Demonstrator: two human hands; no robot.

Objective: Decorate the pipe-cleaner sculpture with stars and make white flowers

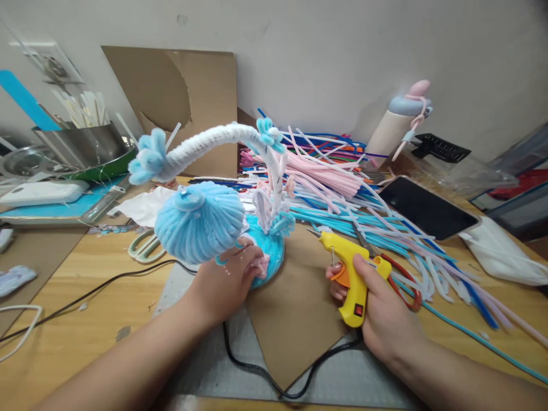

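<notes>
A lamp-shaped pipe-cleaner craft (218, 134) stands in the middle, with a white curved stem, light blue flowers and a pleated blue shade (201, 220). Below the shade, my left hand (226, 279) is closed at the round blue base (276, 251), its fingers on a pale pink fuzzy piece (262, 265). The shade and the hand's back hide part of that grip. In my right hand (381, 308) is a yellow hot glue gun (353, 268), its nozzle pointing up and left toward the base without touching it. Fingers curl at its orange trigger.
Pipe cleaners (329, 177) in pink, white and blue lie piled behind. Scissors (405, 279) with red handles lie beside the glue gun. A black cord (265, 374) crosses the brown cardboard (295, 308) and grey mat. A phone (428, 205) and a bottle (391, 128) are at right.
</notes>
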